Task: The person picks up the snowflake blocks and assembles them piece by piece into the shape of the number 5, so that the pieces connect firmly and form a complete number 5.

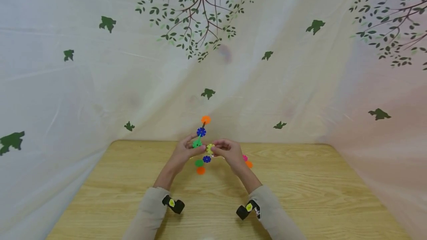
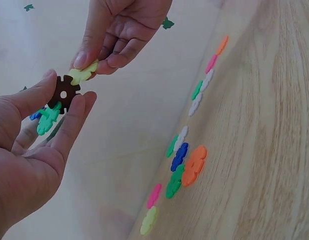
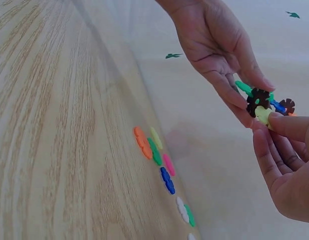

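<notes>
A chain of slotted plastic discs is held up above the table by my left hand (image 1: 180,154). Its fingers and thumb pinch a brown disc (image 2: 69,90) on the chain. From there a green disc (image 1: 197,144), a blue disc (image 1: 201,132) and, at the far end, an orange disc (image 1: 205,120) stick up. My right hand (image 1: 231,154) pinches a yellow disc (image 2: 83,74) between thumb and fingers. The yellow disc meets the brown disc's edge; whether their slots are engaged I cannot tell.
Loose discs lie on the wooden table (image 1: 213,203) near its far edge, among them an orange one (image 2: 194,166), a blue one (image 3: 167,180), a pink one (image 3: 168,164) and a white one (image 3: 182,209). Behind the table hangs a pale curtain (image 1: 233,84) printed with leaves.
</notes>
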A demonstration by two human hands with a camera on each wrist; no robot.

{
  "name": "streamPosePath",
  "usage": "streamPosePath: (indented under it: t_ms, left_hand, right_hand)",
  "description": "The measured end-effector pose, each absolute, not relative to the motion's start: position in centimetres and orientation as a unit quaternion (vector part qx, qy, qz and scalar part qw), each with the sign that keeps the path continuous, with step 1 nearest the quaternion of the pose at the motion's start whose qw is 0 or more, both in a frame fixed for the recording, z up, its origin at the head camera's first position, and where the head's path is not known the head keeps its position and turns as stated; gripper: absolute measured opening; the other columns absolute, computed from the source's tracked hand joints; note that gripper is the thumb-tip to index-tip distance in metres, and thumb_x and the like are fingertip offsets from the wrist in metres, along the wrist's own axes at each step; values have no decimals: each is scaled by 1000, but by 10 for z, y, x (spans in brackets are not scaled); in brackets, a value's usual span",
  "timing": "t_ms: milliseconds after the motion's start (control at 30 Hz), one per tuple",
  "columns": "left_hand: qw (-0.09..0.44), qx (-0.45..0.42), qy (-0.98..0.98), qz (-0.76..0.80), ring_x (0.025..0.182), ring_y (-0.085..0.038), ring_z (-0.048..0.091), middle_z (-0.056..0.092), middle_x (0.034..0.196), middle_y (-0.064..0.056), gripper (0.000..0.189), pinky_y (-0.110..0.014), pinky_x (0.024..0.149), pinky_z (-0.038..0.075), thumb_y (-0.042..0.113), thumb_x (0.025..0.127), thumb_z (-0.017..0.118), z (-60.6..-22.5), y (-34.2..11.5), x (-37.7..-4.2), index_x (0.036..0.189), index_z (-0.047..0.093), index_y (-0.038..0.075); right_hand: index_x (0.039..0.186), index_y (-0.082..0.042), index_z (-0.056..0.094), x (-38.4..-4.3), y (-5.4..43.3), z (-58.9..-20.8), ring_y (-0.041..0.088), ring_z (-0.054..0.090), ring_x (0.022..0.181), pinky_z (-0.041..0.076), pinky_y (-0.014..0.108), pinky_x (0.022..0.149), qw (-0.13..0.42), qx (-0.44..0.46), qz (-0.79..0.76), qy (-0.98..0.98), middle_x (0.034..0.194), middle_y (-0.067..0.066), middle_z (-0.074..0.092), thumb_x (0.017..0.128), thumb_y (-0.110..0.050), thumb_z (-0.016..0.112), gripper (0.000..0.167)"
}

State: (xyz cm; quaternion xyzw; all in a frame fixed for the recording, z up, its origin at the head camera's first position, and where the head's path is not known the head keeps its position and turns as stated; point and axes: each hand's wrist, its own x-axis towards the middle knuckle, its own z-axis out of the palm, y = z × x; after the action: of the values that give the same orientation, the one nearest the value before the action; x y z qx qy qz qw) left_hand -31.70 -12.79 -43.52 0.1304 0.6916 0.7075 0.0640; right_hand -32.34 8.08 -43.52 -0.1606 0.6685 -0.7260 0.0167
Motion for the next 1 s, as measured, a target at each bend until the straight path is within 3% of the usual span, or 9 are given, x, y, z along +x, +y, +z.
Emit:
streamPosePath:
  t_ms: [133,367,567,633,767,867,1000]
  left_hand:
    - [64,124,700,700,104,-24,75,72,123,-19,68,-52,108,49,18,96,72,-434,-129,-316,154,38,9]
    - [46,99,700,706,99,-20,76,76,115,-13,63,-48,109,49,16,94,75,-434,-126,-314,149,45,11]
    - [37,92,701,706,93,-20,76,78,107,-12,62,-50,108,49,14,92,76,-431,-121,-313,147,48,12]
    - [36,93,704,704,90,-21,76,79,102,-11,64,-52,107,50,13,91,77,-429,-120,-312,148,47,11]
    - [46,103,702,703,91,-27,75,79,99,-9,64,-58,107,48,10,91,77,-428,-119,-310,147,47,8]
    - [52,112,699,704,96,-30,75,78,103,-10,63,-54,105,51,9,91,76,-428,-118,-310,147,47,7]
    - [50,116,702,700,97,-25,75,77,111,-14,67,-41,100,56,10,92,76,-429,-117,-309,150,43,6]
  right_hand:
    - [111,19,64,-324,80,-437,8,68,70,62,27,71,12,-162,-724,670,80,-4,71,91,6,70,25]
    - [110,18,66,-323,80,-435,9,68,68,62,27,69,7,-156,-726,670,78,-5,73,90,5,72,25]
    - [108,15,69,-324,85,-431,11,69,67,63,43,75,5,-152,-711,686,78,-3,74,89,3,74,23]
    - [107,14,70,-325,87,-430,11,69,67,63,42,74,11,-154,-703,695,78,-2,74,89,2,74,22]
    - [105,12,72,-327,92,-429,11,69,67,62,29,67,24,-161,-689,706,77,-3,73,89,0,75,21]
    - [104,15,71,-327,94,-426,12,68,65,60,26,65,30,-169,-688,705,76,-3,73,88,3,75,21]
    - [104,15,70,-326,94,-425,12,68,65,61,30,67,30,-172,-688,704,75,-4,73,88,3,75,21]
